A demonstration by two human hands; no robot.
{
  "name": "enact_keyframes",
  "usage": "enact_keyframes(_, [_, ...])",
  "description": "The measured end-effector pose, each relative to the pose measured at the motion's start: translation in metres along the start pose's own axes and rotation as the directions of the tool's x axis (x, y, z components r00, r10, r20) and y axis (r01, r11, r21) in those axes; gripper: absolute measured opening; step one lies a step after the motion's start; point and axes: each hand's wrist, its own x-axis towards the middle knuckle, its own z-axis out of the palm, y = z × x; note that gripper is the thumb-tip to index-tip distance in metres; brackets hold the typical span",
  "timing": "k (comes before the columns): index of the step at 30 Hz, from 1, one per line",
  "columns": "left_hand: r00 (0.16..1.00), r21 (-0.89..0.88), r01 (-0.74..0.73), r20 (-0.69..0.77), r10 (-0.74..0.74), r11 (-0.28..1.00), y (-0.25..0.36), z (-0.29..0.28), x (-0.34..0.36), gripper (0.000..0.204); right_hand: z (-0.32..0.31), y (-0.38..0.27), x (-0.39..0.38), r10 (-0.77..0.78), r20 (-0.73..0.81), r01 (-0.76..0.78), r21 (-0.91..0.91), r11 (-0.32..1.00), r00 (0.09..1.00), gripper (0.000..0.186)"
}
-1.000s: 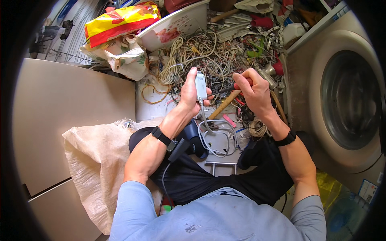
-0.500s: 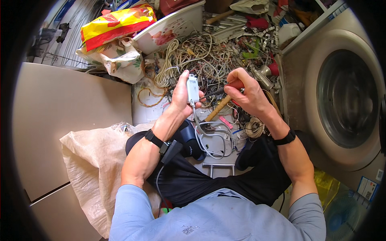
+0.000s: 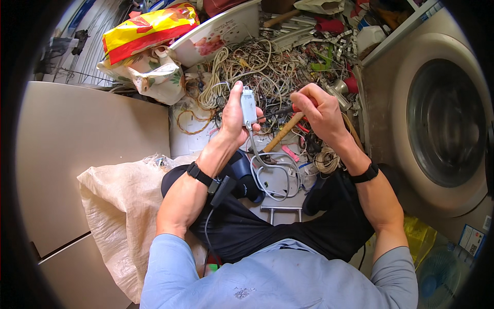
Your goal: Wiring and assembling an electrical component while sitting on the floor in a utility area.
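My left hand (image 3: 234, 116) is closed round a small pale grey plastic casing (image 3: 248, 106), whose grey cable (image 3: 256, 149) hangs down into loose loops. My right hand (image 3: 320, 113) grips a screwdriver by its red handle (image 3: 295, 107), which is mostly hidden by my fingers. The dark shaft (image 3: 274, 114) reaches across to the casing's right side near its lower end; I cannot tell if the tip is in it. A wooden hammer handle (image 3: 283, 133) lies below, among tangled wires (image 3: 252, 67).
A washing machine (image 3: 401, 129) stands right, a beige cabinet (image 3: 87, 123) left. A white bin (image 3: 226, 23) and bags (image 3: 144, 33) are at the back. A woven sack (image 3: 113, 206) lies by my left leg, a metal stool frame (image 3: 280, 208) between my legs.
Both hands dip left from the first frame, then rise slightly with the casing and screwdriver. The screwdriver stays at the casing's side; my grips look much the same.
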Motion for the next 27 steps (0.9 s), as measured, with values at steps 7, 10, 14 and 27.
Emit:
enact_keyframes(7, [1.000,-0.059,0.009,0.025,-0.007,0.998,0.004,0.002,-0.003,0.067,-0.003,-0.010,0.000,-0.108,-0.015,0.109,0.093,0.990,0.994,0.017])
enact_keyframes(10, [1.000,-0.018,0.001,0.026,0.000,1.000,0.004,0.007,-0.006,0.060,-0.006,-0.004,0.001,0.040,0.084,-0.039,-0.018,0.999,0.996,0.024])
enact_keyframes(14, [0.999,-0.050,-0.046,0.000,0.046,0.998,0.003,0.005,0.001,0.066,-0.004,-0.010,-0.003,-0.070,0.052,0.070,0.001,0.998,0.996,0.021])
enact_keyframes(27, [0.970,-0.036,-0.243,-0.017,0.243,0.969,0.021,0.021,-0.004,0.064,-0.017,0.000,0.008,-0.110,-0.016,0.111,0.096,0.989,0.994,0.025])
